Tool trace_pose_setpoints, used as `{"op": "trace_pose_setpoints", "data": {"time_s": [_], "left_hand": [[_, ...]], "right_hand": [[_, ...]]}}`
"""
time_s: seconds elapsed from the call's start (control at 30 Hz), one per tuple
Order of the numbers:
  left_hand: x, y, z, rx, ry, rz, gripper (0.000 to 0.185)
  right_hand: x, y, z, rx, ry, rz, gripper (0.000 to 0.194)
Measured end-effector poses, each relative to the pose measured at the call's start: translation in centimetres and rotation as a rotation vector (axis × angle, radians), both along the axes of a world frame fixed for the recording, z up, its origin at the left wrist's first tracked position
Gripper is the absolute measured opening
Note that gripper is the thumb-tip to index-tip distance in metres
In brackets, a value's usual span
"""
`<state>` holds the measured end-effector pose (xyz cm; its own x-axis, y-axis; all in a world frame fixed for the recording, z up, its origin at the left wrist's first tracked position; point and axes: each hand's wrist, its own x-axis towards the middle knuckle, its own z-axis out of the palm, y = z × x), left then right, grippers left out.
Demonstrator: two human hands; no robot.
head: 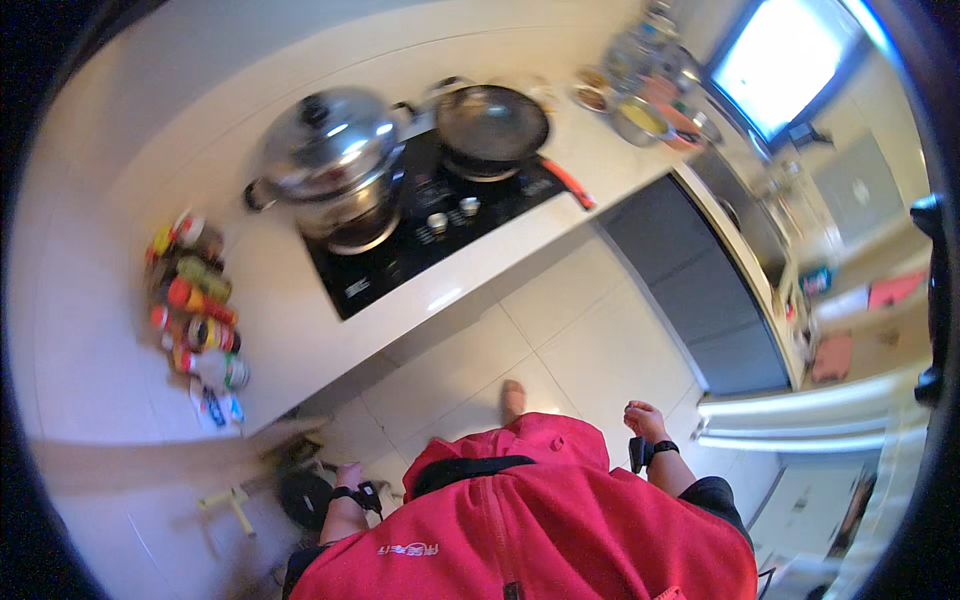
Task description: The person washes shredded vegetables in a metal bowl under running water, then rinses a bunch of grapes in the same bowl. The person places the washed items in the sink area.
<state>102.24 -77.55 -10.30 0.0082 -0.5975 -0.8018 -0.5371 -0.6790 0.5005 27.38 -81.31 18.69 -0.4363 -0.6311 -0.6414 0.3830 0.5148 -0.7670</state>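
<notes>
My right hand [645, 421] hangs at my side over the tiled floor, its fingers curled, nothing visible in it. A dark band with a small device circles that wrist. My left hand [348, 475] is low by my other side, near a dark round object [304, 498] on the floor; its fingers are too small and blurred to read. In front, on a black glass two-burner gas cooktop [375, 279], stand a large lidded steel steamer pot [337, 161] and a black wok [491, 124] with a red handle [568, 184]. Both hands are apart from them.
Several sauce and seasoning bottles [202, 300] stand on the white countertop [289, 360] at left. A metal bowl with yellow contents [641, 121] and small dishes [591, 97] sit at the far right corner. Dark cabinet doors [697, 292] and a sink [757, 225] run along the right.
</notes>
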Motion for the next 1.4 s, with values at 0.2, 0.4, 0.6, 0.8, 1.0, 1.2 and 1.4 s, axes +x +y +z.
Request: {"op": "trace_pose_setpoints", "data": {"time_s": [0.2, 0.4, 0.6, 0.8, 1.0, 1.2, 1.4], "left_hand": [[-19.5, -16.2, 14.5, -0.064, 0.023, 0.206, 0.013], [-36.2, -25.6, 15.5, -0.051, -0.083, -0.202, 0.012], [-59.6, -35.3, 20.1, -0.008, 0.076, -0.236, 0.009], [-74.7, -44.5, 20.5, 0.05, 0.102, -0.483, 0.006], [-94.7, -53.5, 18.3, 0.092, 0.159, -0.422, 0.022], [-118.9, -62.7, 24.8, 0.028, 0.413, -0.794, 0.026], [-136.8, -68.1, 31.9, -0.05, 0.535, -0.82, 0.042]], "right_hand": [[-11.2, 7.8, -3.0, -0.205, -0.163, -0.399, 0.012], [-23.5, 8.4, -2.7, -0.282, -0.213, -0.65, 0.018], [-36.6, 3.2, 1.3, -0.353, -0.204, -0.627, 0.022], [-45.6, -4.7, 2.3, -0.475, -0.321, -0.62, 0.021], [-56.4, -10.2, 2.7, -0.479, -0.358, -0.702, 0.019], [-69.1, -16.4, 5.6, -0.432, -0.301, -0.641, 0.02], [-82.7, -27.8, 2.7, -0.447, -0.344, -0.48, 0.023]]}}
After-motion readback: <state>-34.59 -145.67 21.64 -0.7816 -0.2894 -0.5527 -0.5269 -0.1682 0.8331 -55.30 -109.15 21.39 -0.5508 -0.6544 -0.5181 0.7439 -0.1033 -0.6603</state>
